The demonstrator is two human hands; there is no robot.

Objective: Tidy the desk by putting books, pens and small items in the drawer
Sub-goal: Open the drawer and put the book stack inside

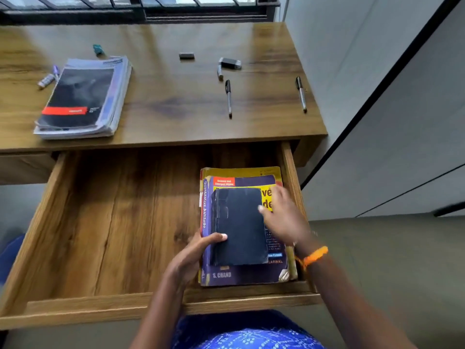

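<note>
The wooden drawer (105, 222) stands pulled out below the desk. In its right part lies a purple and yellow book (241, 274) on another yellow one, and a small dark blue book (239, 222) rests on top. My left hand (193, 258) grips the dark book's near left corner, thumb on its cover. My right hand (284, 217) lies on its right edge, fingers spread. On the desk remain a stack of books (83, 96), two black pens (228, 98) (301, 93), a purple marker (49, 76), a stapler-like item (230, 63), a small black piece (186, 56) and a teal item (97, 49).
The desk top (171, 114) runs back to a barred window (141, 8). A grey wall and cabinet panels (392, 109) close off the right side. The left part of the drawer floor is bare wood. My blue patterned clothing (241, 333) is below the drawer front.
</note>
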